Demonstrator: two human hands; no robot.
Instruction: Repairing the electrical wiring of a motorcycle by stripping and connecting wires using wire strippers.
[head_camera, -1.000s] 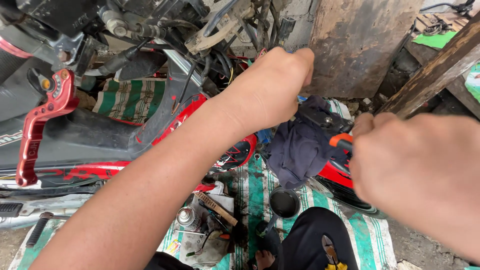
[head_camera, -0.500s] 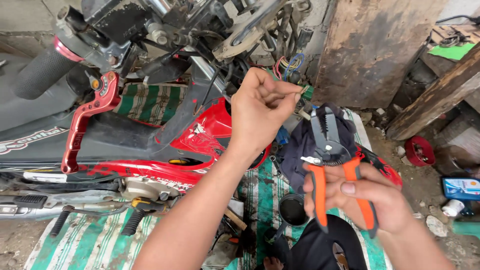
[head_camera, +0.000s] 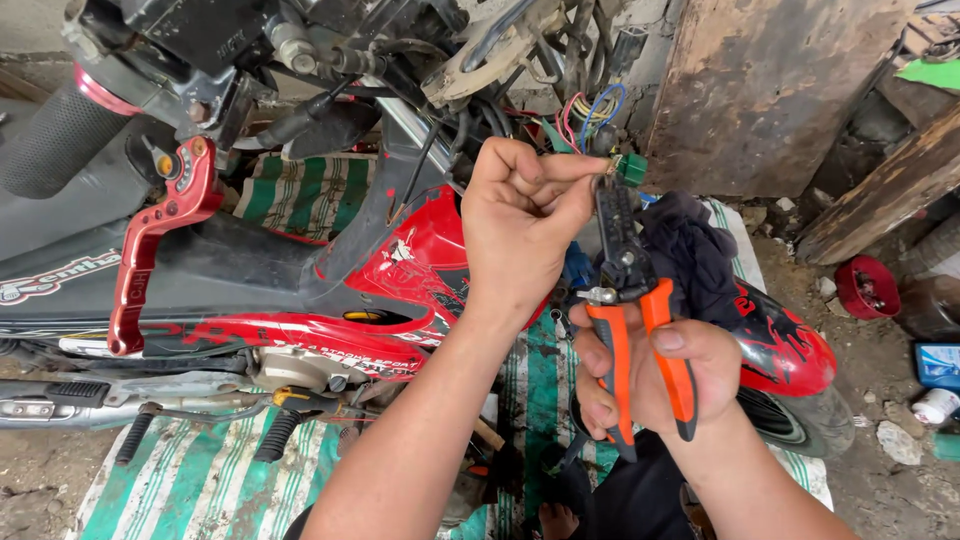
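The left hand pinches a thin wire end beside the green connector. The right hand grips the orange-handled wire stripper, tip at that wire, above the red motorcycle.

Orange-handled, black-headed wire stripper, a green connector at its tip, red motorcycle fairing with a red brake lever — green-and-white striped mat beneath.

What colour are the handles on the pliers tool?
Orange with black edges, on the long-nosed wire-stripping pliers gripped by the right hand; the head view shows them best.
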